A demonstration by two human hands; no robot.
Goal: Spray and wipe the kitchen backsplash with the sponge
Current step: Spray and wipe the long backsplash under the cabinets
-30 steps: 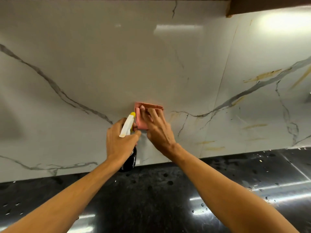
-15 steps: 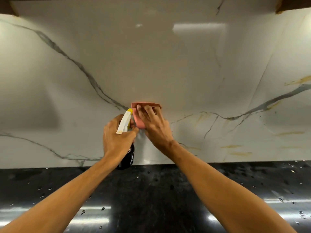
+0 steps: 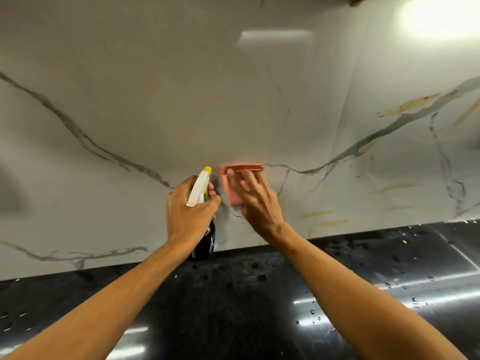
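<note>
The right hand (image 3: 257, 201) is pressing the pink sponge (image 3: 232, 194) flat against the marble backsplash (image 3: 181, 100), fingers spread straight across it, low on the wall above the black tabletop (image 3: 233, 307). Right beside it, the left hand (image 3: 187, 211) is gripping the spray bottle (image 3: 199, 189), fingers curled round its neck, yellow nozzle (image 3: 207, 169) pointing at the wall just left of the sponge. Yellowish streaks (image 3: 407, 105) are showing on the backsplash off to the right, and water drops (image 3: 313, 311) are sitting on the tabletop.
</note>
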